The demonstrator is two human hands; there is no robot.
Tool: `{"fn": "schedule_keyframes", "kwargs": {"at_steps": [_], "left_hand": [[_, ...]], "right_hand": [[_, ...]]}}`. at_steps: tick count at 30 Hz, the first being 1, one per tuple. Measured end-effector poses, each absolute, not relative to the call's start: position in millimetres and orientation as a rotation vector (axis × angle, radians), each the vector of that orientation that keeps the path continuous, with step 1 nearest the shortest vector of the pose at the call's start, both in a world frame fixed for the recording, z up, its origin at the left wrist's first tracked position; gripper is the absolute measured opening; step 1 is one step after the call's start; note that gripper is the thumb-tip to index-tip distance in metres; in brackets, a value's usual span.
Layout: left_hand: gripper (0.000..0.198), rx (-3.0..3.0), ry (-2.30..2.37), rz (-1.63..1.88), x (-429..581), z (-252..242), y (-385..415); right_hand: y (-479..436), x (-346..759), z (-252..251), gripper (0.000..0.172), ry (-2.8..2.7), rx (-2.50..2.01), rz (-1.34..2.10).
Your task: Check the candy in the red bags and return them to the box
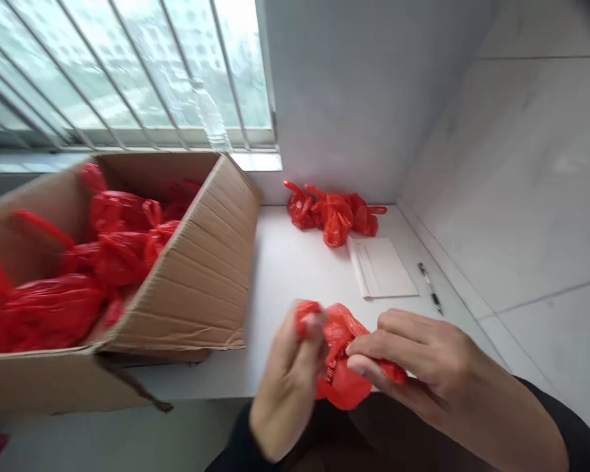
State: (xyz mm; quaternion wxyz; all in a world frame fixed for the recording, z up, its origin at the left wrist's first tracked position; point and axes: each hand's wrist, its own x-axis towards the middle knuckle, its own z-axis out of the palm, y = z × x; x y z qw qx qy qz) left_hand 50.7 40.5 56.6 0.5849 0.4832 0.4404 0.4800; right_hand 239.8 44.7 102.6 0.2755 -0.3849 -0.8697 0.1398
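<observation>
A red plastic bag (347, 387) with dark print hangs between my hands over the front edge of the white tabletop (295, 262). My left hand (292, 373), a little blurred, is closed on one bunched part of it, and a tuft of red plastic sticks out above the thumb. On the other side my right hand (417, 360) pinches the bag between thumb and fingers, with more red plastic bunched under them. What the bag contains cannot be made out.
Several tied red bags fill an open cardboard box (191, 275) at left. More red bags (335, 213) lie against the wall, near a notebook (386, 269) and a pen (430, 288). A clear bottle (211, 118) stands by the barred window.
</observation>
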Motion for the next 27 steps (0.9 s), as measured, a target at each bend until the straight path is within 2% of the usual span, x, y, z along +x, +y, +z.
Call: {"fn": "schedule_keyframes", "kwargs": {"at_steps": [2, 5, 6, 9, 10, 13, 18, 23, 25, 27], "left_hand": [[0.016, 1.315, 0.967, 0.984, 56.0, 65.1, 43.0], [0.035, 1.546, 1.101, 0.817, 56.8, 69.2, 36.4], [0.035, 1.576, 1.210, 0.815, 56.8, 68.6, 33.1], [0.012, 1.609, 1.240, 0.857, 55.6, 66.1, 29.3], [0.007, 1.611, 1.151, 0.839, 54.2, 65.9, 30.8], [0.030, 1.618, 0.955, 0.722, 46.4, 67.5, 39.2], [0.029, 1.652, 0.903, 0.635, 34.3, 70.1, 44.7], [0.019, 1.688, 0.922, 0.665, 32.1, 66.9, 44.4], [0.009, 1.751, 0.933, 0.630, 33.6, 65.1, 47.3], [0.006, 1.799, 0.894, 0.567, 35.8, 64.8, 50.2]], "right_hand": [[51.6, 225.0, 104.3, 0.023, -2.334, -0.924, 0.432], [58.8, 211.2, 104.1, 0.023, -2.276, -0.898, 0.498], [59.6, 209.0, 104.2, 0.022, -2.272, -0.902, 0.535], [59.0, 207.5, 106.6, 0.015, -2.332, -0.877, 0.578], [58.9, 208.2, 107.9, 0.018, -2.347, -0.879, 0.545], [61.4, 211.7, 110.0, 0.033, -2.401, -0.910, 0.484], [68.1, 220.1, 101.9, 0.019, -2.372, -0.940, 0.745], [63.1, 221.5, 94.4, 0.012, -2.323, -1.013, 0.753], [60.3, 216.2, 93.9, 0.022, -2.343, -0.970, 0.657], [58.9, 212.1, 94.4, 0.022, -2.365, -0.922, 0.599]]}}
